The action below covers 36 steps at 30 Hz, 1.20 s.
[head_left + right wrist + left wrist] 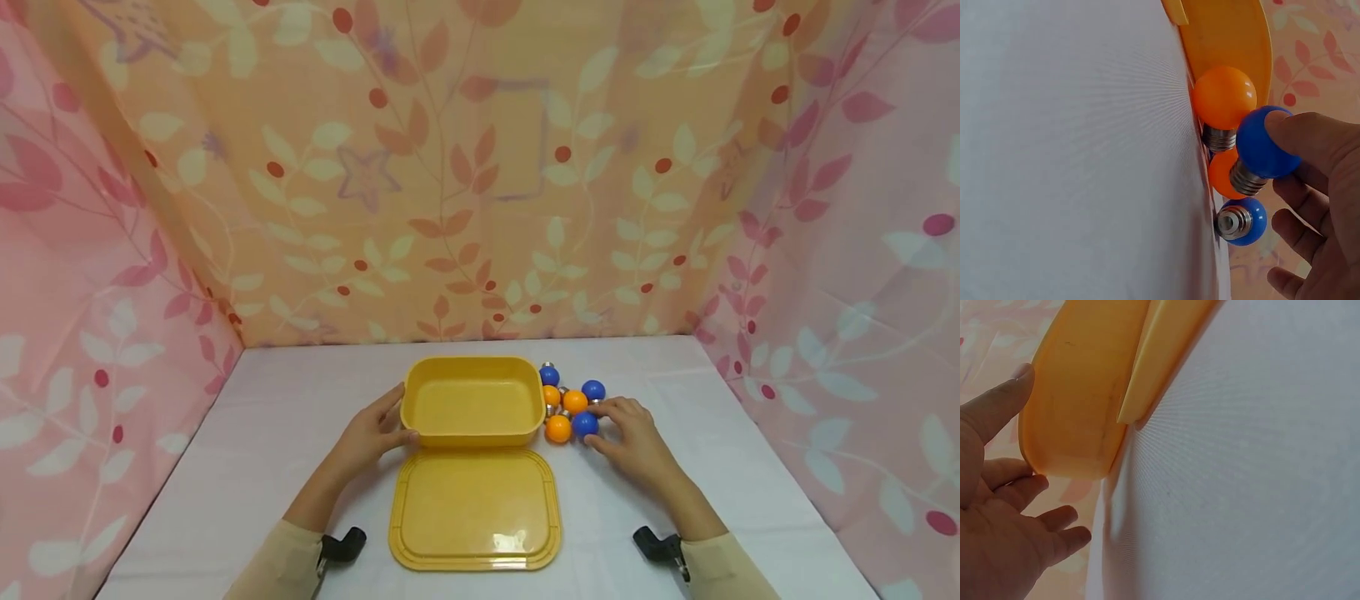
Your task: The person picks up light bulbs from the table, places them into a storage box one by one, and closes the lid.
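"What does the head view show?"

"A yellow box (pixel 474 400), hollow side up on the white counter (pixel 315 375), its lid (pixel 474 508) flat just in front. Three orange bulbs (pixel 558 429) and three blue ones cluster by its right end, presumably to keep them within easy reach."

"And the left wrist view?"

"The left hand (pixel 372 427) has its grip on the box's near left corner, thumb and fingertips on different sides, two fingers free. A light hold, probably just to steady it."

"Right wrist?"

"The right hand (pixel 633 433) has its grip clamped on the nearest blue bulb (pixel 585 423), thumb across the globe, screw base left uncovered; perhaps the round part is easier to pinch."

"Lifted?"

"It looks slightly raised, but I can't be certain."
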Each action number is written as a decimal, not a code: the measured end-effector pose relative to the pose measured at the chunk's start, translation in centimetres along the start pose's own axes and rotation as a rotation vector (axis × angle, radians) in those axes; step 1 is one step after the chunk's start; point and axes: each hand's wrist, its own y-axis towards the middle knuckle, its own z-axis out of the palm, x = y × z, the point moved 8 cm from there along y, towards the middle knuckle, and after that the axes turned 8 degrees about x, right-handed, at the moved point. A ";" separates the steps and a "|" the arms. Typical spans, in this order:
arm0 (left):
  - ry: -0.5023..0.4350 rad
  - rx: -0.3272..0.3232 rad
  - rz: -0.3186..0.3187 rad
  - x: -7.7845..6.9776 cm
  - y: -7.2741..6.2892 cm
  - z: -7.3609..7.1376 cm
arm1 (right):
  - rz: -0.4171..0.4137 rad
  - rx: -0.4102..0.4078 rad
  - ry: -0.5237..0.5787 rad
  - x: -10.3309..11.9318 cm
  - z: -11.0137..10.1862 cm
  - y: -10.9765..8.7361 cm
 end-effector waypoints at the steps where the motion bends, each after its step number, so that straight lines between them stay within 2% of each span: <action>1: -0.001 0.004 0.009 0.0 0.0 0.1 | -0.005 -0.002 0.009 0.2 -0.1 0.0; 8: -0.013 0.013 0.036 -0.2 0.1 0.0 | -0.063 0.001 0.045 1.3 -1.1 0.5; 15: -0.016 0.021 0.028 -0.5 -0.1 0.1 | -0.107 0.010 0.072 2.4 -3.0 1.3; 21: -0.017 0.016 0.049 -0.5 0.0 0.1 | -0.174 0.026 0.083 3.9 -4.8 2.5; 29: -0.042 0.025 0.076 -0.5 0.1 0.0 | -0.156 0.113 0.120 5.6 -6.3 4.9; 36: -0.067 0.033 0.059 -0.4 0.1 0.2 | -0.220 0.167 0.143 7.2 -6.8 6.6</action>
